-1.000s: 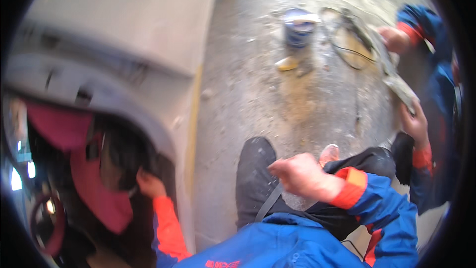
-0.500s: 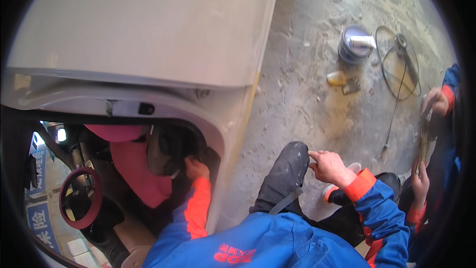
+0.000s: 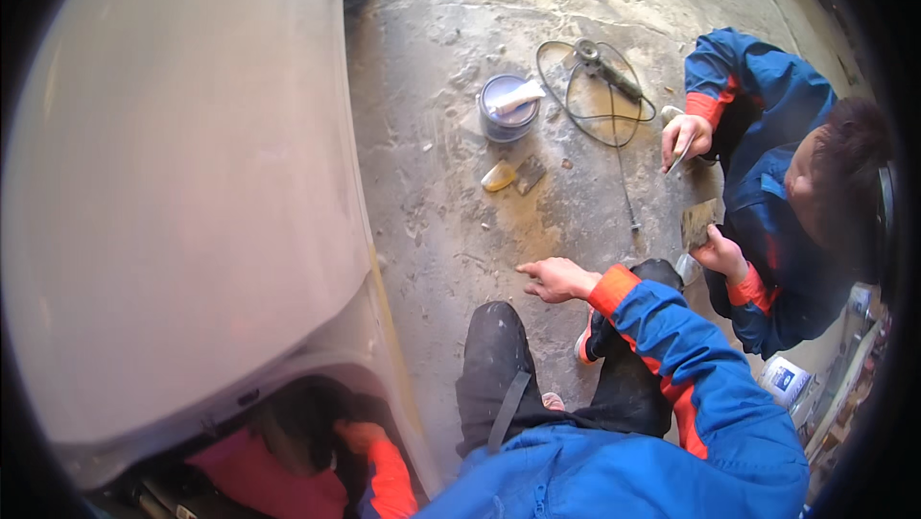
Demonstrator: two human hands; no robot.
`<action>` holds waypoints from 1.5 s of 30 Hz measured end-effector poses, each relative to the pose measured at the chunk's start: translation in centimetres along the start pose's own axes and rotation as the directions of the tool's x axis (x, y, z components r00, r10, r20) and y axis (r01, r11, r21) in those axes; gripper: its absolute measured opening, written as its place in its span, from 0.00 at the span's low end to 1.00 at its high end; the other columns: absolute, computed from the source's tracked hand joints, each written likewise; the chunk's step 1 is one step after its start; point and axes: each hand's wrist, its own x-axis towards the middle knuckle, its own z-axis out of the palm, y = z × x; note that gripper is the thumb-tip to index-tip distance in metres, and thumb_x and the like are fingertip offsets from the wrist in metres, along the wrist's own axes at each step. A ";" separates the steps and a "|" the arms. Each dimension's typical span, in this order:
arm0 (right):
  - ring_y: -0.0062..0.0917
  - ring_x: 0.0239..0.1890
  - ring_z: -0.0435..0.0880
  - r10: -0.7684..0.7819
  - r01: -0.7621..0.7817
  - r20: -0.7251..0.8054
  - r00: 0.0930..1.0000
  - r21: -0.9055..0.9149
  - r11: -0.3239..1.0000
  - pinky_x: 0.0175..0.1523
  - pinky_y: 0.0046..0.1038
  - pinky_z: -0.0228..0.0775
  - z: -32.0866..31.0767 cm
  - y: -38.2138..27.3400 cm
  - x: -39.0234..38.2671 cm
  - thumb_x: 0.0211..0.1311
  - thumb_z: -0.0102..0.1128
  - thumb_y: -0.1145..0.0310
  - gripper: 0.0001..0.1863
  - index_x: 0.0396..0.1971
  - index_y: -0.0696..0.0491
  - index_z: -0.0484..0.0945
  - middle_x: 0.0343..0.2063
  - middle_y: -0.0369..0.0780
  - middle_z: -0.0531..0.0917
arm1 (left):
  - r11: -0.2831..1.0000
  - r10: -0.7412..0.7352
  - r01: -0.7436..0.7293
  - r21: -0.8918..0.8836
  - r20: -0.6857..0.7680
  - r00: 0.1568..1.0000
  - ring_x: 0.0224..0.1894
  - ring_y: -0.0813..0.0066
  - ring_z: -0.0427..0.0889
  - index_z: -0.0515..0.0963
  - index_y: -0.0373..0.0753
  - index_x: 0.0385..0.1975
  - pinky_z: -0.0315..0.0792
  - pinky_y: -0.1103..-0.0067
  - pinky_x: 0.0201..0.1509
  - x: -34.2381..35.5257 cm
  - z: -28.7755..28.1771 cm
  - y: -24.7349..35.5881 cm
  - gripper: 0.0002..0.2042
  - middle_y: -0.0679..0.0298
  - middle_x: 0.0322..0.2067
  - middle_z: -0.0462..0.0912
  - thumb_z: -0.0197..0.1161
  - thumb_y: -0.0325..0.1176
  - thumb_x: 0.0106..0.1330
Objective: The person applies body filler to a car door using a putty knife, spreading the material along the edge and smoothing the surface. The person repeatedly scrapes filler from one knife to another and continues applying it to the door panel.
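Observation:
My left hand (image 3: 360, 435) reaches through the car's door opening, beside a dark bulky part (image 3: 295, 423) above a pink seat cover (image 3: 264, 476). Its fingertips are blurred and partly hidden against the dark interior, so their grip does not show. My right hand (image 3: 559, 279) hovers over the concrete floor just beyond my knees. It is empty, with the index finger stretched out to the left and the others bent. A grey-white car panel (image 3: 192, 193) fills the left side, and the door opening lies at its near end.
A lidded bucket (image 3: 507, 121) with a white tube (image 3: 518, 97) on top stands ahead. Near it are a yellow-handled scraper (image 3: 499, 176) and a corded power tool (image 3: 606, 70). At right a co-worker (image 3: 777, 183) holds a flat plate (image 3: 699, 224) and a thin tool. A white tub (image 3: 785, 380) stands behind.
The view has swung right and farther ahead, bringing the co-worker and a car wheel into sight. My right hand has come off my knee and reaches forward; my left stays inside the car.

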 end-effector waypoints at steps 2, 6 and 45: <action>0.43 0.56 0.84 -0.009 0.095 -0.113 0.994 0.791 0.604 0.60 0.41 0.75 -1.5 -0.7 -1.0 0.74 0.53 0.51 0.27 0.66 0.49 0.73 0.50 0.50 0.86 | 0.999 -0.030 0.029 0.038 0.039 0.999 0.45 0.35 0.81 0.73 0.39 0.48 0.73 0.50 0.47 0.2 -0.2 0.3 0.13 0.44 0.43 0.83 0.44 0.35 0.71; 0.42 0.59 0.81 -0.051 -0.013 -0.013 0.999 0.884 -0.468 0.64 0.43 0.72 -3.1 -1.0 -2.8 0.78 0.43 0.45 0.29 0.64 0.49 0.75 0.51 0.46 0.86 | 0.989 -0.061 0.044 0.138 0.121 0.991 0.47 0.37 0.81 0.74 0.38 0.50 0.74 0.54 0.50 0.1 -0.4 0.2 0.14 0.43 0.44 0.82 0.44 0.33 0.72; 0.24 0.34 0.87 0.153 0.603 -0.695 0.702 0.696 0.391 0.42 0.31 0.78 -57.0 -27.9 -17.4 0.71 0.60 0.60 0.13 0.33 0.51 0.88 0.29 0.37 0.88 | 0.303 0.739 0.887 -0.349 0.674 0.013 0.65 0.44 0.72 0.64 0.31 0.67 0.65 0.55 0.71 6.2 -43.2 87.4 0.34 0.44 0.63 0.72 0.34 0.59 0.79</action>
